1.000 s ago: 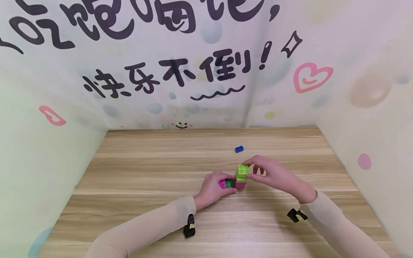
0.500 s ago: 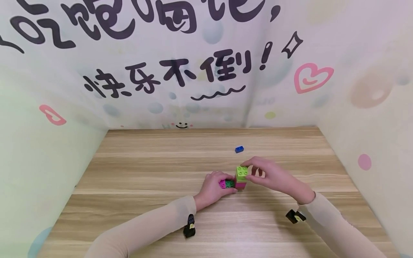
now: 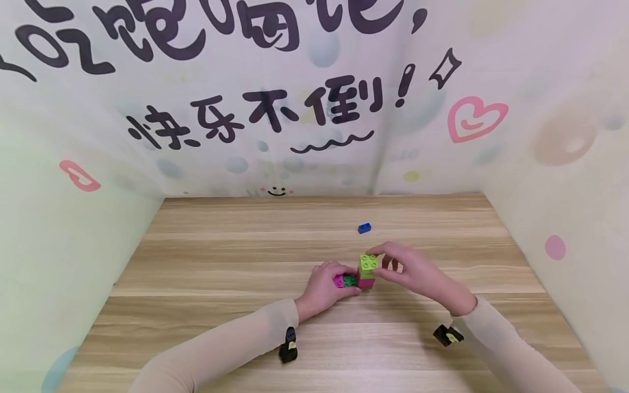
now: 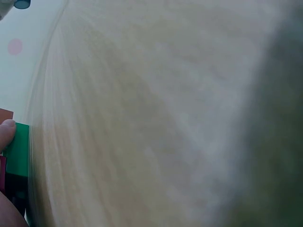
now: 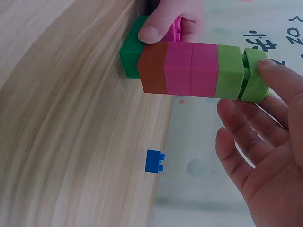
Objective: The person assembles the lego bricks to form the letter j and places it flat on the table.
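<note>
A tower of toy bricks stands upright in the middle of the table, with an orange-brown brick (image 5: 154, 68) low down, two pink bricks (image 5: 191, 70) above and a lime-green brick (image 5: 230, 72) over those. My right hand (image 3: 415, 267) pinches another lime-green brick (image 5: 258, 78) at the top, slightly tilted, with a narrow gap under part of it. At the base, my left hand (image 3: 324, 284) grips a green brick (image 4: 18, 149) between thumb and fingers. A magenta brick (image 3: 338, 280) shows beside the green one, partly covered by that hand.
A small blue brick (image 3: 364, 228) lies on the wooden table (image 3: 236, 234) behind the tower. Printed cloth walls (image 3: 275, 164) enclose the table at the back and sides. Each sleeve carries a black wrist device (image 3: 288, 345).
My right hand has lowered the top lime-green brick and shifted it slightly left, so it lines up better over the tower. My left hand has kept its place.
</note>
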`<state>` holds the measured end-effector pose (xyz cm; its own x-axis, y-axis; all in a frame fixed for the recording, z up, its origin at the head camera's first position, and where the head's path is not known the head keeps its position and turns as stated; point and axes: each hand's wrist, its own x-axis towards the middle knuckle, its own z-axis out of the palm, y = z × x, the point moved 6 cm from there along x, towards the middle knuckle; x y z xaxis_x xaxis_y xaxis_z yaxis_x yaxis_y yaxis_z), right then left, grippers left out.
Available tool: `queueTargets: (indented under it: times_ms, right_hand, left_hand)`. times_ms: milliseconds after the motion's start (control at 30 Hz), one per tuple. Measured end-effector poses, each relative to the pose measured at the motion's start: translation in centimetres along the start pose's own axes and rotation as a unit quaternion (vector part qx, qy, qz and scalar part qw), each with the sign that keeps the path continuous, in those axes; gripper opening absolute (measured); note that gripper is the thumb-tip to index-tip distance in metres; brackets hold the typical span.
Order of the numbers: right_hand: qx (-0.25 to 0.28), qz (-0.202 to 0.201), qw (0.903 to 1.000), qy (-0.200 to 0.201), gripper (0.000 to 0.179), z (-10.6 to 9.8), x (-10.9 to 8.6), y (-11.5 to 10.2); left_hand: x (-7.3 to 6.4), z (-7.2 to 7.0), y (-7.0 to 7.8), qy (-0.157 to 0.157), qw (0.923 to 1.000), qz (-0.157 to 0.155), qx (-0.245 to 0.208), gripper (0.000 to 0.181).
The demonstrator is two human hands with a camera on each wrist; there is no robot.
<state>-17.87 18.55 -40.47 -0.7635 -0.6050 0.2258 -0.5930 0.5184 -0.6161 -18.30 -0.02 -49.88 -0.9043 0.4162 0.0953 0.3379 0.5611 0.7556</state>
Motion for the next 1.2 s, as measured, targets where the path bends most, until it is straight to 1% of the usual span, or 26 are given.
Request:
queueTargets:
  times_ms: [233, 400, 567, 733, 967, 1200]
  right_hand:
    - [0.016, 0.001, 0.9998, 0.012, 0.035, 0.2, -0.2, 0.2]
    - [0.0, -0.01, 0.9998, 0.018, 0.035, 0.1, 0.1, 0.0]
    - [-0.018, -0.022, 0.999, 0.033, 0.037, 0.7, -0.6, 0.1]
    - [-0.012, -0.023, 0.9985, 0.048, 0.037, 1.1, -1.0, 0.3]
    - [0.003, -0.02, 0.9983, 0.055, 0.037, 1.5, -1.6, 0.5]
    - [0.01, -0.027, 0.9975, 0.064, 0.037, 1.3, -1.6, 0.1]
  left_hand:
    - [0.1, -0.1, 0.1, 0.001, 1.0, 0.004, 0.002, 0.04]
    - [0.3, -0.4, 0.3, 0.007, 1.0, 0.006, 0.001, 0.039]
    - [-0.1, 0.1, 0.1, 0.007, 1.0, 0.004, 0.005, 0.039]
    - [-0.3, 0.3, 0.1, 0.012, 0.9998, 0.009, 0.01, 0.039]
    - [-0.6, 0.6, 0.1, 0.006, 0.9999, 0.004, 0.007, 0.041]
    - [-0.5, 0.2, 0.4, 0.018, 0.9997, 0.018, 0.005, 0.041]
